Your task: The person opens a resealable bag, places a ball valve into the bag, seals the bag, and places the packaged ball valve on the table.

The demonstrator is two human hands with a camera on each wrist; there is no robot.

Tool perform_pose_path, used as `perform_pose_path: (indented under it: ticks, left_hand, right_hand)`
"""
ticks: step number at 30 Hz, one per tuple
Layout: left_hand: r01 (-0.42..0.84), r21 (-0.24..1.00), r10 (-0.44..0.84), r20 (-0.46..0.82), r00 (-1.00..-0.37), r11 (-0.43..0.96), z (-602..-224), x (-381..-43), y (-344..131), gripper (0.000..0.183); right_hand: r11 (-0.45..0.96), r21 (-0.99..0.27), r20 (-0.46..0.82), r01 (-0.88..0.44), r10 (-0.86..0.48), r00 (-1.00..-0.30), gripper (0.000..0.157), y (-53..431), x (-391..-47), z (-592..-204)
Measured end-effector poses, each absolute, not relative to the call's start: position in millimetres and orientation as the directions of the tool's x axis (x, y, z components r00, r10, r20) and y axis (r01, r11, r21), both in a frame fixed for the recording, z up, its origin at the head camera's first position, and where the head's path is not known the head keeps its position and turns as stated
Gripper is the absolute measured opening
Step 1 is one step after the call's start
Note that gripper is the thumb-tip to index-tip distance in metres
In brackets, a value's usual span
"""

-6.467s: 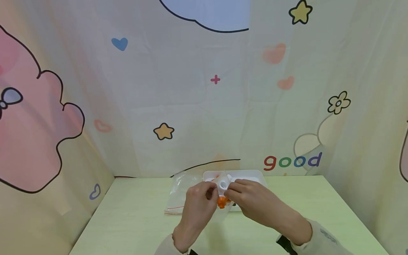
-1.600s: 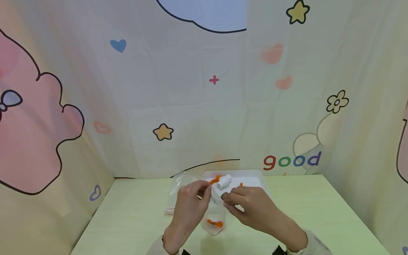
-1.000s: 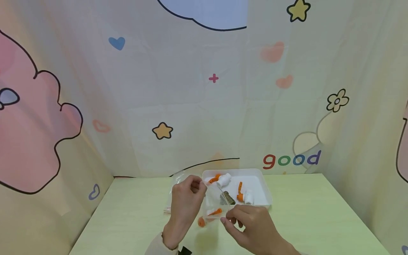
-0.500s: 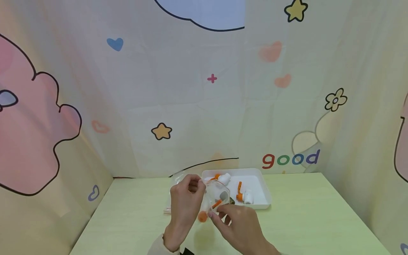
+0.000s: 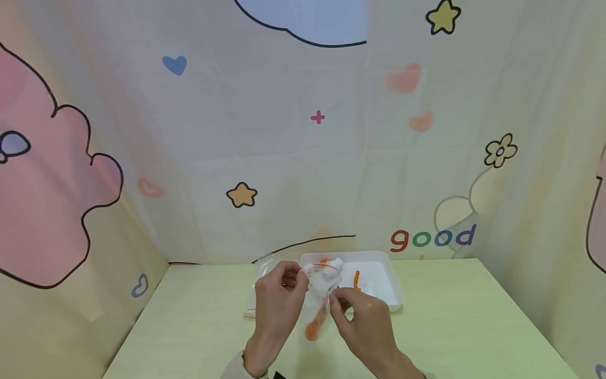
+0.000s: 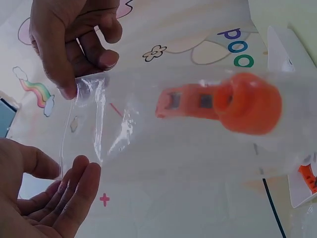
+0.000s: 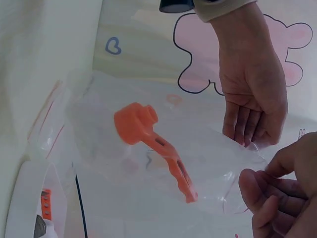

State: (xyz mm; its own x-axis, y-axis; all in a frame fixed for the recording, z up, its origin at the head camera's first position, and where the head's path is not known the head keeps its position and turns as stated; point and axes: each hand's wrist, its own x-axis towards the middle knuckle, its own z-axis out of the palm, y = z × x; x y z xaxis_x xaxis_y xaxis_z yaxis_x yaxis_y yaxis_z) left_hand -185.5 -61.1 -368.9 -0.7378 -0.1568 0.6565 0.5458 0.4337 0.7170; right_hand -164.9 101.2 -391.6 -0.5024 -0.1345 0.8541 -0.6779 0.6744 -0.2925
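A clear zip-lock bag (image 6: 133, 144) with a red line along its mouth hangs between both hands. My left hand (image 5: 279, 305) pinches one side of the mouth. With thumb and fingertips, my right hand (image 5: 364, 321) pinches the other side. In the left wrist view the mouth edge is stretched between the fingers. Low in the bag lies an orange plastic part (image 7: 171, 161) with a round, hollow head and a long, slotted handle. Beyond the hands, a white plastic fitting (image 5: 337, 263) shows in the tray, partly behind the bag.
The white tray (image 5: 396, 287) stands on the pale green table (image 5: 454, 310) behind my right hand. An orange handle (image 5: 357, 280) rises inside it. Another clear zip bag (image 5: 262, 271) lies left of the tray, partly behind my left hand. A printed curtain hangs behind the table.
My right hand has put a dark greenish-brown piece down in the tray. It has since taken hold of the bag's mouth and risen; my left hand has kept its grip.
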Motion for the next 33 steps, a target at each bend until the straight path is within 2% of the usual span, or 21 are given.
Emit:
perform_pose_path:
  ticks: [7, 11, 13, 18, 20, 26, 33]
  left_hand:
    - [0.520, 0.741, -0.132, 0.619, -0.774, 0.425, -370.0, -182.4, -63.2, 0.007]
    - [0.535, 0.727, -0.102, 0.628, -0.771, 0.430, -370.0, -182.2, -66.0, 0.009]
    - [0.574, 0.688, -0.067, 0.664, -0.744, 0.443, -369.5, -182.5, -67.8, 0.009]
    - [0.693, 0.504, 0.082, 0.776, -0.625, 0.516, -365.5, -182.3, -71.7, 0.014]
    - [0.706, 0.443, 0.158, 0.776, -0.611, 0.553, -363.4, -182.0, -71.6, 0.019]
    - [0.699, 0.392, 0.356, 0.652, -0.670, 0.598, -360.9, -183.4, -66.5, 0.038]
    - [0.706, 0.434, 0.402, 0.602, -0.690, 0.560, -365.9, -189.3, -60.8, 0.020]
  right_hand:
    - [0.678, -0.223, 0.870, -0.701, -0.185, -0.457, 0.014, 115.5, -175.0, -376.3]
    - [0.692, -0.148, 0.865, -0.707, -0.256, -0.432, 0.013, 127.3, -181.2, -368.9]
    - [0.691, -0.106, 0.855, -0.715, -0.304, -0.420, 0.006, 133.8, -184.2, -366.2]
    - [0.679, -0.033, 0.813, -0.734, -0.409, -0.414, 0.016, 145.2, -189.6, -359.9]
    - [0.671, -0.017, 0.797, -0.741, -0.438, -0.415, 0.008, 148.0, -190.8, -356.8]
    - [0.635, -0.005, 0.772, -0.773, -0.488, -0.406, 0.011, 152.0, -193.6, -350.3]
    - [0.580, -0.007, 0.753, -0.814, -0.533, -0.386, 0.029, 152.1, -194.0, -348.7]
